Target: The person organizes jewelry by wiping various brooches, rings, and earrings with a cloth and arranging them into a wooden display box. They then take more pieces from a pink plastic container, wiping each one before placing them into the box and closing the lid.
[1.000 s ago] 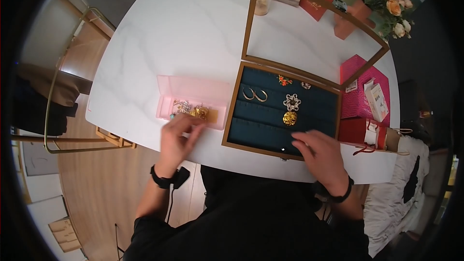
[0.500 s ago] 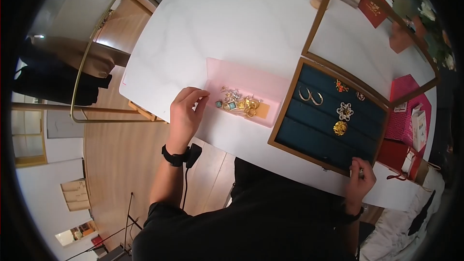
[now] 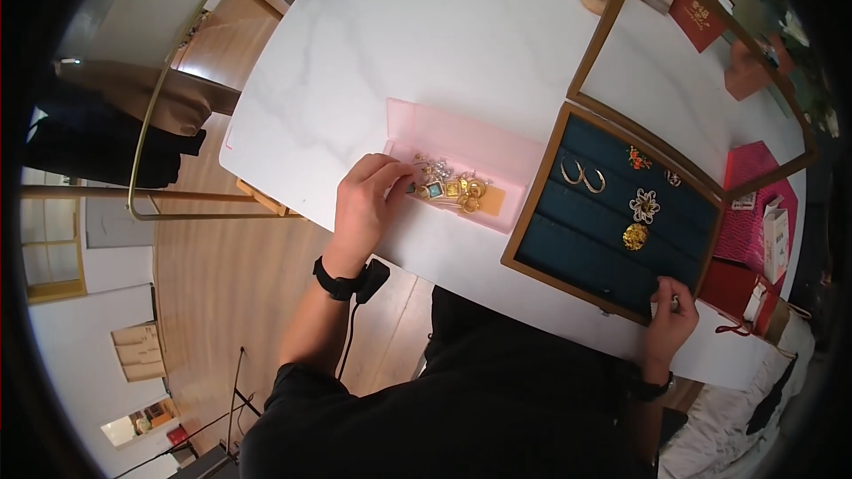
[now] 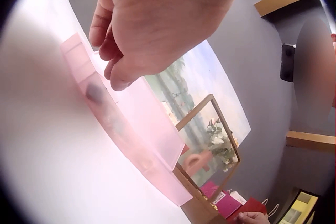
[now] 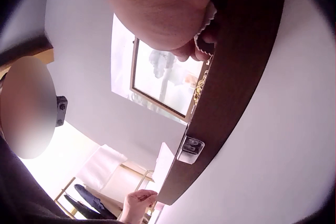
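Note:
My left hand (image 3: 361, 204) is over the left end of a pink box (image 3: 493, 221), its fingertips right at a small turquoise piece (image 3: 411, 187). Gold and silver jewelry, including a turquoise square piece (image 3: 433, 189), lies in the box. In the left wrist view my bent fingers (image 4: 107, 50) show nothing between them. My right hand (image 3: 673, 324) pinches a curved silver piece with a beaded edge (image 5: 206, 27), partly hidden by the hand, at the front right corner of a wooden jewelry case (image 3: 568, 286). Its dark green lining holds two silver hoops (image 3: 583, 176) and several brooches.
The case's framed clear lid (image 3: 612, 22) stands raised at the back. A gold flower brooch (image 3: 635, 237) and a silver flower brooch (image 3: 644, 206) sit in its rows. Right of the case are a pink bag (image 3: 757, 213) and a red bag (image 3: 728, 288).
The head view has turned, shifting the scene rightward. My left hand drew back from the jewelry, then returned to the box's left end. My right hand's fingers have curled round the silver piece.

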The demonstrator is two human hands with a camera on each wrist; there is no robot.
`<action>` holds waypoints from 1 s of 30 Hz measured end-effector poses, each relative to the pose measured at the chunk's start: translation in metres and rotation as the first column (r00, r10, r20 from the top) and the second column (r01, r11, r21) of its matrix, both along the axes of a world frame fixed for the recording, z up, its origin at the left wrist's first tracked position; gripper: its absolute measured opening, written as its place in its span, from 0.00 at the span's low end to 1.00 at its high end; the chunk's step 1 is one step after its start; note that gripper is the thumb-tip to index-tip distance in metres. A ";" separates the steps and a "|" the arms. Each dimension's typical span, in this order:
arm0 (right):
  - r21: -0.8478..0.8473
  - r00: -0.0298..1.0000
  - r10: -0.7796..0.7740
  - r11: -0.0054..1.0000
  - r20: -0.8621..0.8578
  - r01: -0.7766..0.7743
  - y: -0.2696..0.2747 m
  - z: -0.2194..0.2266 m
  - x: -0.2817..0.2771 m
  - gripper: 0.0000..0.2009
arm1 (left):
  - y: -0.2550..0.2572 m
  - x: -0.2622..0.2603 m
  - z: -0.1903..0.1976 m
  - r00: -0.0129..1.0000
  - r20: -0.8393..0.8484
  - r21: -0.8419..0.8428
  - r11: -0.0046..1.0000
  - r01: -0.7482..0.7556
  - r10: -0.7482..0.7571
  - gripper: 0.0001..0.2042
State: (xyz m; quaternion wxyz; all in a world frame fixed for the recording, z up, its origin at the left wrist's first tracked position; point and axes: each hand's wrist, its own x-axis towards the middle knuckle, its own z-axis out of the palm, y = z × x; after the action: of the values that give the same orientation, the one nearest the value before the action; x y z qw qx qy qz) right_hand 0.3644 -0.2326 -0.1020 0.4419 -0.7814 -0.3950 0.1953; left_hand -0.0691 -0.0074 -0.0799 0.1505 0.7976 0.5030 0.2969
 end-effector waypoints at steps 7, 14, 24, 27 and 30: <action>0.039 0.998 0.021 0.999 -0.058 -0.019 0.000 -0.005 0.006 0.06 | 0.001 0.050 0.011 0.976 0.003 0.023 0.976 0.219 -0.219 0.09; 0.066 0.995 0.002 0.998 -0.100 0.004 0.000 -0.006 0.005 0.05 | 0.005 0.069 -0.001 0.941 -0.146 0.019 0.950 0.312 -0.306 0.09; 0.083 0.991 0.020 0.997 -0.131 -0.009 0.002 -0.005 0.001 0.05 | 0.008 0.061 0.012 0.966 0.210 -0.353 0.910 0.217 -0.149 0.08; 0.060 0.995 0.022 0.998 -0.102 -0.016 0.003 -0.003 -0.001 0.06 | 0.010 0.056 0.012 0.972 0.200 -0.334 0.924 0.186 -0.123 0.08; 0.055 0.994 0.030 0.998 -0.104 -0.025 0.003 0.001 -0.002 0.06 | 0.009 0.053 0.018 0.972 0.206 -0.321 0.930 0.177 -0.114 0.08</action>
State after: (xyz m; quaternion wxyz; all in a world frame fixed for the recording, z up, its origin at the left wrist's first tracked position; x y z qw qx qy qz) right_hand 0.3620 -0.2294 -0.1012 0.4799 -0.7525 -0.3872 0.2313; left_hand -0.0165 0.0020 -0.0618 0.3522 0.7643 0.4695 0.2670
